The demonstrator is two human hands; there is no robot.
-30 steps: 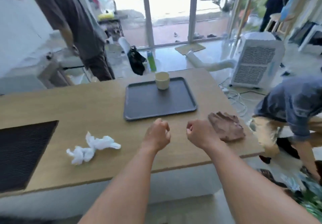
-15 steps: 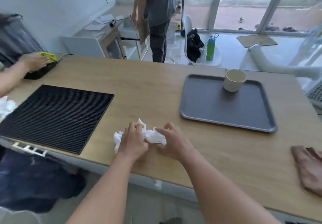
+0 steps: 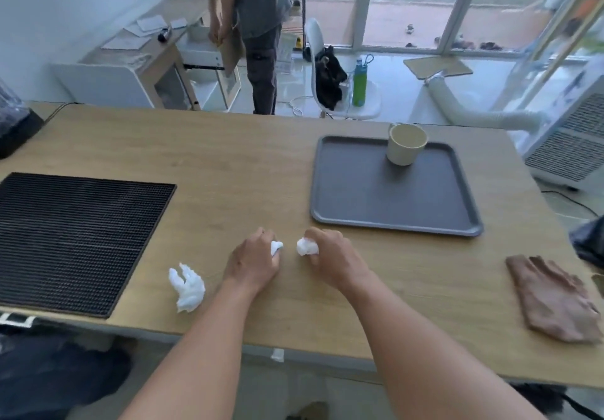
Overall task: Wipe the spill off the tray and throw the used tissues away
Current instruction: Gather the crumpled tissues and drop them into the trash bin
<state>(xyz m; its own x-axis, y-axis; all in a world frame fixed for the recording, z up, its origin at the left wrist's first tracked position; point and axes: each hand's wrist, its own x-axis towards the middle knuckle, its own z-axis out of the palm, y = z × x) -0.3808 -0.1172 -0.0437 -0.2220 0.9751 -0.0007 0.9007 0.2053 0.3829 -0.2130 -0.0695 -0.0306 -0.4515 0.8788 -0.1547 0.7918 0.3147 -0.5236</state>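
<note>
Forearms come in from the bottom edge, both bare. Left hand (image 3: pixel 253 261) is curled into a loose fist around a small white tissue wad (image 3: pixel 276 247) that pokes out at about 2 o'clock from the knuckles. Right hand (image 3: pixel 330 256) does the same deal, fingers closed on its own tissue ball (image 3: pixel 306 246) sticking out at its 10 o'clock. The two hands sit near each other but apart, both resting low on the wooden table (image 3: pixel 228 164).

At 8 o'clock from the left hand, a third crumpled tissue (image 3: pixel 188 284) lies loose on the wood, touched by nobody. Off at 9 o'clock there's a black ribbed mat (image 3: pixel 72 239) lying flat near the table's front edge. Over at 3 o'clock from the right hand, a brown cloth (image 3: pixel 552 302) lies rumpled near the table edge.

Further up, at roughly 1 o'clock from the hands, a dark grey tray (image 3: pixel 376 203) lies flat, with a cream mug (image 3: pixel 405 144) standing upright at its far edge. Can't make out any spill on the tray surface.

Past the table, a person in dark clothes (image 3: pixel 261 37) stands by a desk, and a green water bottle (image 3: pixel 359 84) sits on a white chair (image 3: pixel 362 110).
</note>
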